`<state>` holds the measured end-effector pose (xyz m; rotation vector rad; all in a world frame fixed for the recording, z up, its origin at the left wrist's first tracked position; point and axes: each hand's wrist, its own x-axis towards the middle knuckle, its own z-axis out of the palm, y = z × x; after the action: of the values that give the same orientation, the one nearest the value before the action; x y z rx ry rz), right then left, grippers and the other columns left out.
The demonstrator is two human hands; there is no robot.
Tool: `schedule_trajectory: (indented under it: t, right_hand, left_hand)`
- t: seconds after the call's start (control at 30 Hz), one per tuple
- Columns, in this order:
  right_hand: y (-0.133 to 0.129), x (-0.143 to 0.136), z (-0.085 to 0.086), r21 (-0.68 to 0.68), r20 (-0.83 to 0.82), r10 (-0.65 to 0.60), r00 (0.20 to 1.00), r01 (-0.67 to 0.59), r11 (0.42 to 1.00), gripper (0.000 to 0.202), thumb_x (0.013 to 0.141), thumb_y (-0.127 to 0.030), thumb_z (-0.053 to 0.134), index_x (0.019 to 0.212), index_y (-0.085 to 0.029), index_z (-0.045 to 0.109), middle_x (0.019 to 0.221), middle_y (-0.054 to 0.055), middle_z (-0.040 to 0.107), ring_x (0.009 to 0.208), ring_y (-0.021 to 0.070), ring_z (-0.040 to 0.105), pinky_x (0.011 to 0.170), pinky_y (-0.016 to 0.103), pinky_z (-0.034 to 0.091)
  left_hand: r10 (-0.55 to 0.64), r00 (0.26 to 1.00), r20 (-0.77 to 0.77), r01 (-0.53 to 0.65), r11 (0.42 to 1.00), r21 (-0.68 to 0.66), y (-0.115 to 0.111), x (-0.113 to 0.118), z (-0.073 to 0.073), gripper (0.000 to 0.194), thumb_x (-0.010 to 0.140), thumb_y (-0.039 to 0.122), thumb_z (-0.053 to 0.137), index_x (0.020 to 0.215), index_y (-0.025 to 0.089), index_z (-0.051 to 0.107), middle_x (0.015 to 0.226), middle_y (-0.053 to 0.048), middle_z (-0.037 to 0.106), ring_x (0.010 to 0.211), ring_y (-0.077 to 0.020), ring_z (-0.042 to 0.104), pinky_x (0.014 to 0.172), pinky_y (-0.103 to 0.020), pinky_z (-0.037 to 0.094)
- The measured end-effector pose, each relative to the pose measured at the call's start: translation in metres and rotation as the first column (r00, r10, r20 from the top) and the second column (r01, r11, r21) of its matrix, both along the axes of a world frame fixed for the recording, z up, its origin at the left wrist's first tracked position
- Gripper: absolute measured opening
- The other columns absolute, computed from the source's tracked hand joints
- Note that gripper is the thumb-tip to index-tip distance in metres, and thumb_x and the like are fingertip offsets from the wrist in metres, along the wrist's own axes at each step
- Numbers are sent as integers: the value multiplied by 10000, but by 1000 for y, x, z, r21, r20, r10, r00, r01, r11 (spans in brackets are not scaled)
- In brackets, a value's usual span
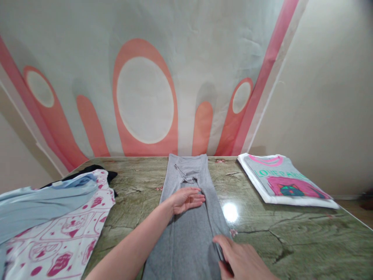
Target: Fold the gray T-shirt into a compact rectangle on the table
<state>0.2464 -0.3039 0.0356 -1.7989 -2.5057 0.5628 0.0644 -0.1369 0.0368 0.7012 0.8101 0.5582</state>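
A long grey garment (186, 233) lies in a narrow strip down the middle of the table, its top end near the wall. Bunched folds and a thin strap-like line show near that end. My left hand (188, 200) rests on the cloth just below these folds, fingers stretched out and holding nothing. At the strip's right edge, lower down, my right hand (240, 258) pinches the cloth between thumb and fingers. The lower part of the garment runs out of view.
On the right of the wood-patterned table (262, 233) lies a stack of folded shirts (285, 179), a grey printed one on top. At the left, a light blue garment (43, 206), a white-and-pink printed one (72, 229) and a black one (112, 177) lie heaped. A wall (186, 70) stands behind.
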Motion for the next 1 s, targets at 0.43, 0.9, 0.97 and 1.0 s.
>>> schedule_trajectory:
  t: [0.43,0.9,0.97,1.0]
  right_hand:
    - [3,5,31,-112,-362,-99,927,63,992,317,609,-93,454,892,-204,545,620,-47,504,563,106,478,534,204,308]
    - [9,10,33,-355,-651,-230,724,-23,934,207,652,-49,430,809,-169,493,577,-71,375,538,75,369,489,187,264]
    - [9,9,35,-366,-653,-230,721,-36,930,199,660,-45,427,802,-167,494,576,-70,372,538,74,366,485,187,262]
    - [9,9,36,-366,-654,-228,721,-38,930,199,661,-41,427,800,-166,494,574,-70,373,536,73,365,484,186,262]
  left_hand:
    - [-74,995,72,65,990,125,-10,6,3,352,727,192,690,1041,153,536,1003,-69,610,867,-164,639,894,-339,446]
    - [-289,942,171,289,957,26,-26,11,14,624,736,278,688,1242,252,322,1054,-65,564,786,-164,641,819,-377,450]
    - [-133,972,195,139,990,-17,-26,16,13,620,750,228,669,1238,279,290,1040,-32,570,747,-140,641,777,-325,463]
    - [-64,975,215,75,996,-41,-26,19,12,563,763,207,648,1214,267,315,1018,-22,579,732,-130,639,755,-297,466]
